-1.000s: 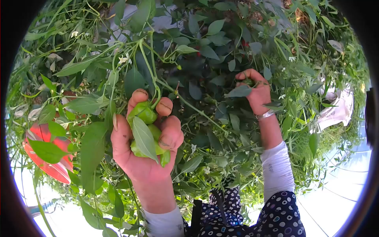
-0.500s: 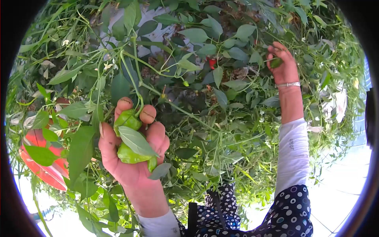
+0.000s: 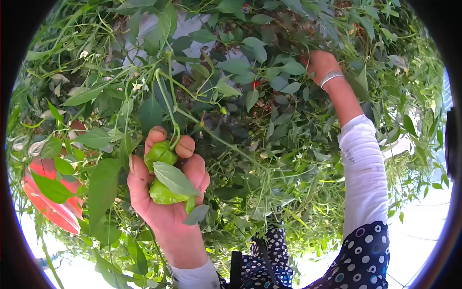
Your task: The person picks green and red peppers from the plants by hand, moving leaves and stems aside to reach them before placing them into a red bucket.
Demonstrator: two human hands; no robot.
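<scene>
Left fingers (image 3: 186,147) around green peppers (image 3: 166,193) behind a leaf (image 3: 175,179), red container (image 3: 45,204) nearby; right fingers (image 3: 315,61) amid foliage (image 3: 292,68), grip unclear

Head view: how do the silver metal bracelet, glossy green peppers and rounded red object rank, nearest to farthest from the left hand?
1. Glossy green peppers: held in the left hand.
2. Rounded red object: at picture left.
3. Silver metal bracelet: toward picture's upper right.

2 hands: left hand (image 3: 162,212) at 8 o'clock, right hand (image 3: 323,65) at 2. Green peppers (image 3: 162,194): 2+, 8 o'clock. Bracelet (image 3: 331,77): 1, 2 o'clock. Red container (image 3: 50,204): 1, 8–9 o'clock. White flowers (image 3: 83,54): 2+ at 10.
</scene>
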